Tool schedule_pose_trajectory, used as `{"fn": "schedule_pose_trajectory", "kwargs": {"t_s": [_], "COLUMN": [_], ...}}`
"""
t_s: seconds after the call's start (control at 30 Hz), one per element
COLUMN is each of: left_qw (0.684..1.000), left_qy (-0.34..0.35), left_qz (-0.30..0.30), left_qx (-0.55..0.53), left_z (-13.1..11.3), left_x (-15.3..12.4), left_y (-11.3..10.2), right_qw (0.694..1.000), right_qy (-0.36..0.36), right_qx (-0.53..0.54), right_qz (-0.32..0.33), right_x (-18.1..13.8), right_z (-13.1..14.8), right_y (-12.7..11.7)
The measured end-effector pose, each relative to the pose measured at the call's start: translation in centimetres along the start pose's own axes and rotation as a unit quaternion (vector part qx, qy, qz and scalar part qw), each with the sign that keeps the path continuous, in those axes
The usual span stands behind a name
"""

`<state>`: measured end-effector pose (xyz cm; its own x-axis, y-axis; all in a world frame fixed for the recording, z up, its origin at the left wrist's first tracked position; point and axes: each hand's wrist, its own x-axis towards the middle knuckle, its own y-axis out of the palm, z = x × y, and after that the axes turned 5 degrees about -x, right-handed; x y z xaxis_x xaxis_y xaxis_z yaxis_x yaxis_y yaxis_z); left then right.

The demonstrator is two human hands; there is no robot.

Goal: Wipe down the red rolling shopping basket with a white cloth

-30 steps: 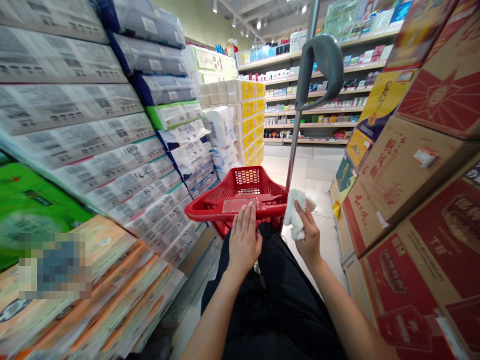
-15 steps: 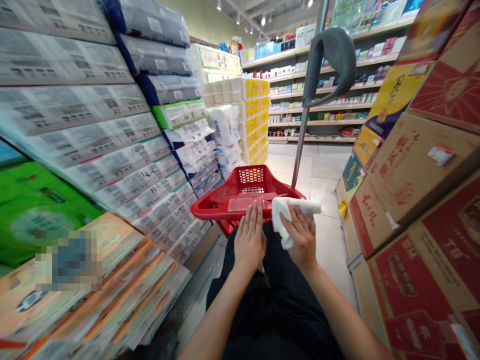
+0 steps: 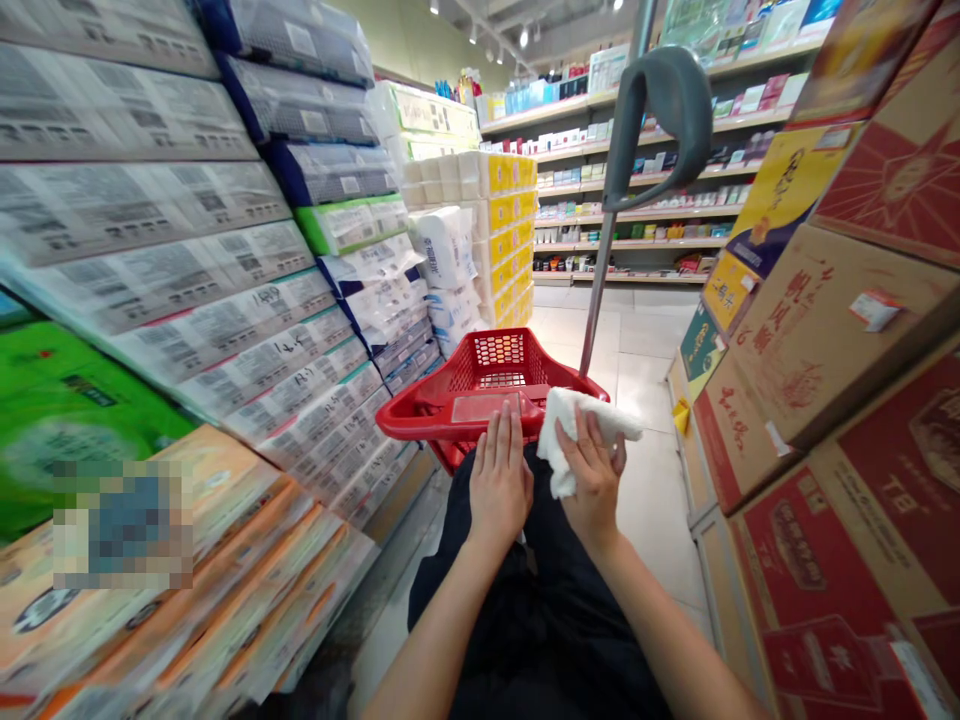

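Note:
A red plastic shopping basket [image 3: 420,412] with perforated walls stands before my knees. My left hand [image 3: 501,478] lies flat at its near edge, fingers straight and together, with the fingertips at the rim. On the right side of that rim rests a folded white cloth [image 3: 556,440]. My right hand [image 3: 596,475] lies over the cloth, its fingers bent onto it and pressing it against the basket. From the basket's right side rises a metal pole with a grey looped handle [image 3: 621,150]; neither hand touches it.
Stacked tissue packs [image 3: 225,300] line the left side, with orange packs [image 3: 247,560] lower down. Cartons [image 3: 847,340] are piled along the right. Pale floor tiles [image 3: 652,375] run between them toward stocked shelves [image 3: 645,245] at the back.
My right hand and the white cloth have shifted slightly left along the basket rim. My left hand stays nearly in place, and the view has turned a little.

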<state>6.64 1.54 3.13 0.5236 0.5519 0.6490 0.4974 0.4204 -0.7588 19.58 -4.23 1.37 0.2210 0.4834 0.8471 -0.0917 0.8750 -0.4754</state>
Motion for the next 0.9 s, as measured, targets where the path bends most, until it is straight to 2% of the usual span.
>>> {"fn": "schedule_pose_trajectory", "kwargs": {"t_s": [0.07,0.13,0.27,0.4,0.5,0.57,0.63,0.8,0.9], "left_qw": [1.000,1.000,1.000,1.000,1.000,1.000,1.000,1.000,1.000], "left_qy": [0.002,0.005,0.003,-0.013,-0.019,-0.020,-0.019,0.000,0.010], "left_qz": [-0.002,-0.004,-0.005,0.000,0.000,0.000,0.000,0.003,0.006], "left_qx": [0.006,0.007,-0.005,-0.010,-0.015,-0.017,-0.017,-0.016,-0.017], "left_z": [0.0,0.0,-0.2,-0.4,-0.6,-0.7,-0.6,-0.2,0.0], "left_x": [0.0,-0.1,0.0,0.1,0.2,0.1,0.1,-0.1,-0.2], "left_y": [-0.1,-0.1,-0.2,-0.1,0.0,-0.1,-0.1,-0.3,-0.4], "right_qw": [0.999,0.998,0.997,0.999,0.992,0.991,0.996,0.999,0.997], "right_qy": [-0.039,-0.064,-0.071,-0.008,0.065,0.082,0.067,-0.032,-0.070], "right_qx": [0.002,0.005,0.000,0.049,0.110,0.100,0.053,0.005,0.004], "right_qz": [0.011,0.022,0.015,-0.008,-0.017,-0.022,-0.021,0.011,0.024], "right_x": [0.0,0.1,0.0,0.3,1.0,1.1,1.0,0.0,0.1], "right_z": [1.8,2.2,-0.8,-5.3,-6.4,-5.5,-3.6,1.6,2.0], "right_y": [0.3,0.3,-0.2,-0.6,-0.5,-0.4,-0.2,0.4,0.3]}}
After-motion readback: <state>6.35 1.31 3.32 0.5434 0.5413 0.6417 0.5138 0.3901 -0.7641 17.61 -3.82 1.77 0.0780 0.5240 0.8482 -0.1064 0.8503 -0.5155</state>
